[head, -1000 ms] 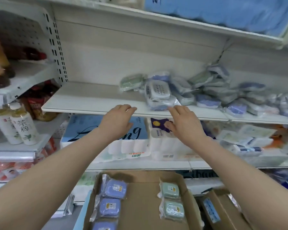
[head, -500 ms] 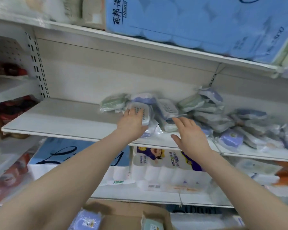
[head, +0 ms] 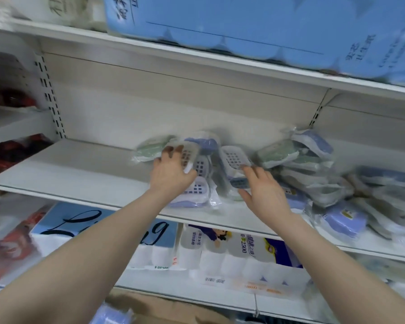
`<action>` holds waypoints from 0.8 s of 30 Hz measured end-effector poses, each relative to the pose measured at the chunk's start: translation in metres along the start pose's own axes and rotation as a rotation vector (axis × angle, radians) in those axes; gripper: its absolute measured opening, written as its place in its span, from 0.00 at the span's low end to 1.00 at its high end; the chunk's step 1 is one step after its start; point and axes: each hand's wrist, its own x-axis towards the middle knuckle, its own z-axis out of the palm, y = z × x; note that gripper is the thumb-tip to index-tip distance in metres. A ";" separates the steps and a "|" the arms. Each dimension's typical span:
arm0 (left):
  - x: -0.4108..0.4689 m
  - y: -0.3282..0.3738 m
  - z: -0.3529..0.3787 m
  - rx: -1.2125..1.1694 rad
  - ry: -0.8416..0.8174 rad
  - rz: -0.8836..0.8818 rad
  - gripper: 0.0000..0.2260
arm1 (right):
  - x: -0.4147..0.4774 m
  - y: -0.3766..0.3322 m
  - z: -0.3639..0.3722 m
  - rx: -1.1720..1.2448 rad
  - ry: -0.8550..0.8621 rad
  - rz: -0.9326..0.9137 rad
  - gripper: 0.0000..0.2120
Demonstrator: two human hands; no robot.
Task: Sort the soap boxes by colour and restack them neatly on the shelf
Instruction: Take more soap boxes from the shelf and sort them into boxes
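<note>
- While both bare arms reach up to the white shelf [head: 80,169], the left hand [head: 171,170] grips a wrapped soap box [head: 187,155] with a holed white underside. Its fingers curl over the box's top edge and the thumb is against the near side.
- That box leans at the left end of the heap, just in front of a green soap box [head: 150,148] and a purple soap box [head: 206,142].
- The right hand [head: 264,195] is flat, its fingers straight and slightly apart. Its fingertips touch a second holed box [head: 233,157], which stands tilted just beside the first.
- The other soap boxes [head: 313,183], green and purple mixed, lie in a loose heap along the shelf to the right, all in clear wrappers.
- A big blue pack [head: 243,26] sits on the shelf above.
- Toilet roll packs [head: 232,256] fill the shelf below.
- The edge of a cardboard box [head: 173,312] shows at the bottom, blurred.
</note>
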 end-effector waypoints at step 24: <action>-0.047 -0.121 -0.038 0.512 -0.332 0.015 0.49 | 0.140 -0.076 0.045 0.081 0.056 0.010 0.22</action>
